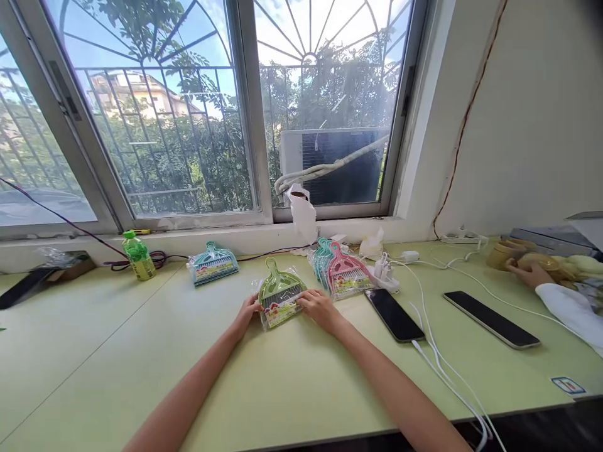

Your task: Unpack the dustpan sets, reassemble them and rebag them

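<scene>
Forearms (200, 386) stretch across the pale green table (254, 405). To their right lies a phone (394, 315) on a white cable (419, 349), with another phone (490, 319) farther right. Ahead, the left hand (245, 312) and right hand (320, 307) grip opposite sides of a bagged green dustpan (279, 290), fingers closed on its edges. Just behind it to the right are a pink dustpan (346, 270) and teal ones (321, 256); blue dustpans (214, 262) lie left, near a bottle (140, 257). Beyond stands the window (188, 144).

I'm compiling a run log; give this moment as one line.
left hand: holds left side of green dustpan set | right hand: holds its right side | nearby: pink dustpan set
</scene>
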Demonstrator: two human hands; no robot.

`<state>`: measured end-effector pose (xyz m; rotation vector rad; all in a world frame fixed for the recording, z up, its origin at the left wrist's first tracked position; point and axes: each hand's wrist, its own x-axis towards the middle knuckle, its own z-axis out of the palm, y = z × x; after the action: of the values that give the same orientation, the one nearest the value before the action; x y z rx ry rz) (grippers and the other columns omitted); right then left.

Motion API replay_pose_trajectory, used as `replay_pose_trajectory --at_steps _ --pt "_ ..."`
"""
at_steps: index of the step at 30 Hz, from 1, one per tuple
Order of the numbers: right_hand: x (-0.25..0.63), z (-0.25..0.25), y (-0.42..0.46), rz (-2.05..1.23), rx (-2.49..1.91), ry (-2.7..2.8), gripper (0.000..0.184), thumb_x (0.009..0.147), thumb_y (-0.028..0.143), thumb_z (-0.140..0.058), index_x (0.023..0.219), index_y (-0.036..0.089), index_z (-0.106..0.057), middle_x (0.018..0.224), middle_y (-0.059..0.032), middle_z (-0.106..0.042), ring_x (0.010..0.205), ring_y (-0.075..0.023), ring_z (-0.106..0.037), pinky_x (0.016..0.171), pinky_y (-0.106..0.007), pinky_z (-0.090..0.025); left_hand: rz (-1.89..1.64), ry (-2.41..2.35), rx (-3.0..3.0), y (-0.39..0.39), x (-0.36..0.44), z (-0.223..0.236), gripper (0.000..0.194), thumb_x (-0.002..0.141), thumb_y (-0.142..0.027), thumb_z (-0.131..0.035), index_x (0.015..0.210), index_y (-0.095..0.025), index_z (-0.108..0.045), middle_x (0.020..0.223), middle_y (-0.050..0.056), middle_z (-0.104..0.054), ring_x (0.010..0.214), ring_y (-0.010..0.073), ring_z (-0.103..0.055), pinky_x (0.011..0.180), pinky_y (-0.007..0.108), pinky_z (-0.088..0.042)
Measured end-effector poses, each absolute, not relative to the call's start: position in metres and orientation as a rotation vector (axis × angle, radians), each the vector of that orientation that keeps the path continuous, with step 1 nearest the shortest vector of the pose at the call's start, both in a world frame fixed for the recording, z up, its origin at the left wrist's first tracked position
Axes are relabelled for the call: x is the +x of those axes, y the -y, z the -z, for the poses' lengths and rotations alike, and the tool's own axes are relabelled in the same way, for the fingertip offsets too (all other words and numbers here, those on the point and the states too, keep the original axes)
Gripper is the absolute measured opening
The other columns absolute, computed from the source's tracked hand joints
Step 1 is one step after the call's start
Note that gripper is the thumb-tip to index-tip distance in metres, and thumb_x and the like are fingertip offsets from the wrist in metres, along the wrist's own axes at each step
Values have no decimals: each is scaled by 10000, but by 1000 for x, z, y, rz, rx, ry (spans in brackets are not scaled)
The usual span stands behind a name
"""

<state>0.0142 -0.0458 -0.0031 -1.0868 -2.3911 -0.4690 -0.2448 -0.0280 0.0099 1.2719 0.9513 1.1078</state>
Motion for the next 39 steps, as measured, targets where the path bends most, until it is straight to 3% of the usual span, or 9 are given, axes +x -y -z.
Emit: replay_pose_trajectory --at_steps 6,13,20,31,39 --pt "16 3 45 539 -993 2401 55 888 144 -576 897 187 -609 945 -49 -661 948 -185 -593 925 -347 -402 -1075 -927 1196 27 -245 -9 676 545 -137 -578 1217 -191 -538 1036 57 -678 832 220 -656 650 282 -525" --pt "16 -1 49 671 -925 2400 108 910 157 -543 820 193 -590 826 -25 -645 852 -161 -582 920 -333 -388 -1092 -927 1105 21 -247 -7 734 494 -111 -576 1221 -176 -505 892 25 -672 712 172 -642 583 250 -519" --pt "16 4 44 657 -875 2421 120 882 122 -550 824 195 -625 886 -36 -684 1002 -174 -583 986 -361 -355 -1111 -970 1031 12 -250 -1 759 498 -77 -581 1245 -169 -486 798 7 -654 580 139 -608 516 233 -502" --pt "14 3 48 568 -913 2434 45 859 193 -601 820 194 -624 879 -37 -675 938 -179 -589 975 -362 -373 -1097 -988 1035 5 -251 7 682 601 -147 -651 1250 -197 -450 946 50 -673 722 179 -666 610 264 -537" --pt "15 0 51 531 -817 2456 211 897 344 -564 780 186 -642 848 -50 -680 923 -185 -584 926 -362 -395 -1174 -933 961 -5 -250 15 597 617 -177 -715 1167 -182 -482 937 64 -663 773 197 -671 687 291 -542"
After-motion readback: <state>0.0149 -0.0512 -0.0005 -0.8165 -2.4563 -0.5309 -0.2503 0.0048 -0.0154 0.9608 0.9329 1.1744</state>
